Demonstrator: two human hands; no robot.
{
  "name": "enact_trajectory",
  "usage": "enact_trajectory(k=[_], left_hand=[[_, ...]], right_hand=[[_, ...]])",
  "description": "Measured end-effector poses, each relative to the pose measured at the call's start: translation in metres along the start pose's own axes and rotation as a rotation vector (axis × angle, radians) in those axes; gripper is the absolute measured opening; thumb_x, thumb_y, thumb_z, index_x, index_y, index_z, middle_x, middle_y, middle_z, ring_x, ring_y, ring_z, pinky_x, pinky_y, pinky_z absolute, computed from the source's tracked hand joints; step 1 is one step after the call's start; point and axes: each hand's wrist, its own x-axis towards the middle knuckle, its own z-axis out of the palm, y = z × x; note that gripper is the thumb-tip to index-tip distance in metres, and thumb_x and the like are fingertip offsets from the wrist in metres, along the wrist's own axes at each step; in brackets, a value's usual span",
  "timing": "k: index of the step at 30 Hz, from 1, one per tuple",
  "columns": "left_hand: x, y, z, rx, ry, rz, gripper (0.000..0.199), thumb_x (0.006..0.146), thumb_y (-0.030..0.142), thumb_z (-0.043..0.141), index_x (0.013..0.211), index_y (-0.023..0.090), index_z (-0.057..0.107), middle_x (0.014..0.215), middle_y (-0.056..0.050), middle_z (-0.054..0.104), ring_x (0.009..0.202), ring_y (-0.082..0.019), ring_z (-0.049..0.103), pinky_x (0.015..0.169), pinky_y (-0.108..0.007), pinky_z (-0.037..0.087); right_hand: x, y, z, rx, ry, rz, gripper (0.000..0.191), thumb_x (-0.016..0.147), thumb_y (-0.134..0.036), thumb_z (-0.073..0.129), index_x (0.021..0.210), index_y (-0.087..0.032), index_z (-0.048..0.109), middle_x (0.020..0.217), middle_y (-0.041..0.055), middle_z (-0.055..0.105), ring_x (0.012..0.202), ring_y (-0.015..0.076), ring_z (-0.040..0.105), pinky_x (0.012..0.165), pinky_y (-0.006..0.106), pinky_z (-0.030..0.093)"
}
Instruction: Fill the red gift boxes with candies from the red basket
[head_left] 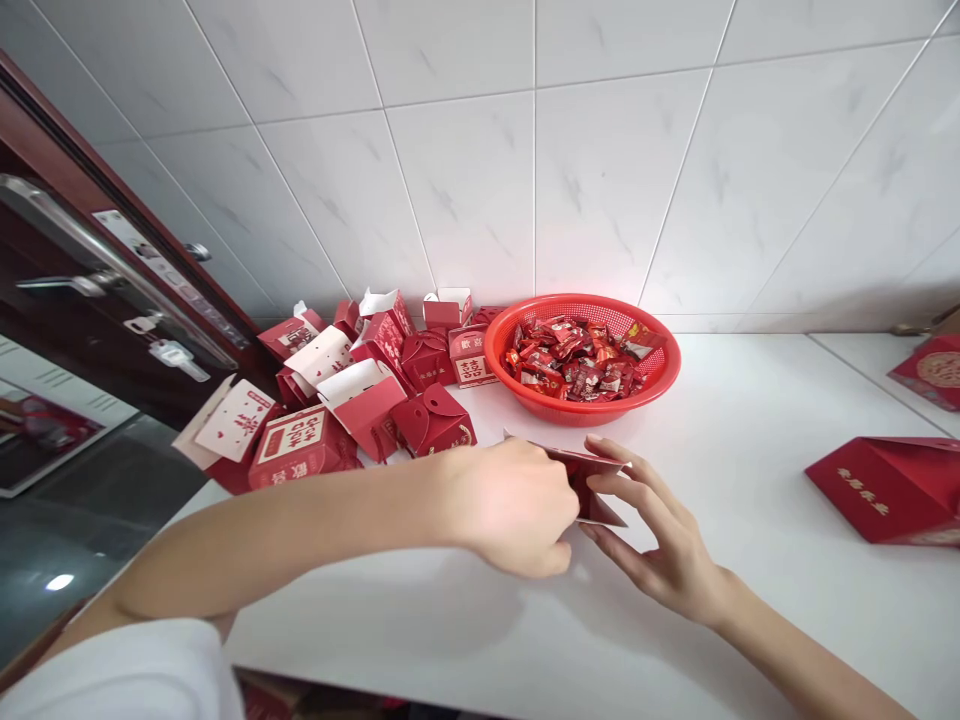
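Observation:
A small red candy box with raised flaps is between my hands, its top open. My right hand grips its right side, thumb below and fingers along the upper edge. My left hand is closed, knuckles up, at the left of the box's opening. Its fingertips are hidden, so what it holds cannot be made out, and it covers much of the box. Just behind stands a red plastic basket of wrapped candies in red and dark red wrappers.
Several red and white gift boxes, some with flaps up, crowd the left of the white tabletop. Another red box lies at the right. A tiled wall rises behind. At left is a dark door with keys.

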Motion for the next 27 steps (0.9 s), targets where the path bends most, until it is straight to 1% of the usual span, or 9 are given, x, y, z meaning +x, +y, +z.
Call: enact_trajectory(k=[1,3,6,9,11,16,19,23,27], left_hand=[[0.007,0.000,-0.006,-0.008,-0.146,0.008,0.018,0.084,0.035,0.071,0.094,0.022,0.079,0.088,-0.006,0.079,0.085,-0.025,0.073,0.077,-0.033,0.055],[0.021,0.000,-0.015,0.008,-0.318,-0.045,0.020,0.081,0.035,0.074,0.096,0.022,0.081,0.093,-0.007,0.079,0.089,-0.028,0.073,0.077,-0.036,0.055],[0.035,-0.001,-0.020,-0.055,-0.416,-0.083,0.032,0.070,0.042,0.084,0.096,0.024,0.081,0.097,-0.008,0.080,0.095,-0.031,0.072,0.080,-0.038,0.054],[0.041,-0.007,-0.013,-0.219,-0.385,-0.052,0.053,0.053,0.047,0.093,0.101,0.030,0.082,0.096,-0.004,0.081,0.097,-0.031,0.072,0.085,-0.037,0.054],[0.040,-0.013,-0.008,-0.319,-0.328,-0.028,0.060,0.047,0.049,0.094,0.104,0.031,0.082,0.095,-0.003,0.081,0.094,-0.032,0.073,0.085,-0.036,0.053],[0.034,-0.024,0.001,-0.469,-0.195,0.044,0.066,0.047,0.057,0.092,0.107,0.032,0.082,0.103,-0.004,0.082,0.089,-0.031,0.074,0.065,-0.032,0.051],[0.032,-0.027,0.003,-0.547,-0.124,0.044,0.062,0.045,0.054,0.093,0.102,0.032,0.083,0.094,-0.001,0.082,0.078,-0.027,0.073,0.053,-0.028,0.045],[0.035,-0.029,0.004,-0.521,-0.160,0.009,0.055,0.054,0.056,0.091,0.102,0.031,0.083,0.084,0.000,0.081,0.071,-0.026,0.070,0.058,-0.030,0.047],[0.028,-0.028,0.001,-0.430,-0.156,0.066,0.052,0.061,0.050,0.091,0.108,0.033,0.081,0.084,0.000,0.080,0.073,-0.026,0.072,0.065,-0.031,0.050]], right_hand=[[0.000,0.000,0.000,0.004,-0.005,0.001,0.037,0.095,-0.010,0.064,0.129,-0.018,0.054,0.146,0.0237,0.053,0.137,0.0281,0.057,0.106,0.038,0.056],[0.000,0.000,0.000,0.008,-0.014,0.011,0.039,0.095,-0.010,0.064,0.132,-0.018,0.053,0.145,0.0234,0.053,0.140,0.0285,0.054,0.107,0.039,0.056],[-0.001,0.001,-0.001,0.016,-0.021,0.021,0.041,0.096,-0.011,0.064,0.134,-0.019,0.051,0.145,0.0230,0.052,0.140,0.0285,0.054,0.107,0.041,0.056],[-0.002,0.002,-0.001,0.014,-0.021,0.016,0.039,0.096,-0.012,0.062,0.133,-0.020,0.052,0.145,0.0227,0.052,0.136,0.0288,0.057,0.104,0.042,0.058],[-0.002,0.001,-0.001,0.010,-0.023,0.016,0.038,0.097,-0.012,0.061,0.132,-0.020,0.052,0.145,0.0226,0.053,0.134,0.0291,0.059,0.102,0.043,0.059],[-0.002,0.000,-0.002,0.019,-0.031,0.017,0.040,0.096,-0.012,0.061,0.133,-0.021,0.051,0.146,0.0230,0.052,0.134,0.0301,0.060,0.102,0.044,0.060],[-0.002,0.000,-0.002,0.025,-0.026,0.019,0.042,0.096,-0.011,0.060,0.135,-0.022,0.050,0.147,0.0226,0.052,0.137,0.0304,0.057,0.103,0.045,0.059],[-0.003,0.001,-0.002,0.019,-0.014,0.017,0.045,0.095,-0.009,0.061,0.137,-0.021,0.050,0.148,0.0228,0.051,0.142,0.0307,0.053,0.106,0.044,0.057],[-0.004,0.001,-0.002,0.003,-0.018,0.022,0.048,0.095,-0.010,0.061,0.139,-0.021,0.049,0.151,0.0229,0.050,0.143,0.0308,0.052,0.106,0.045,0.057]])
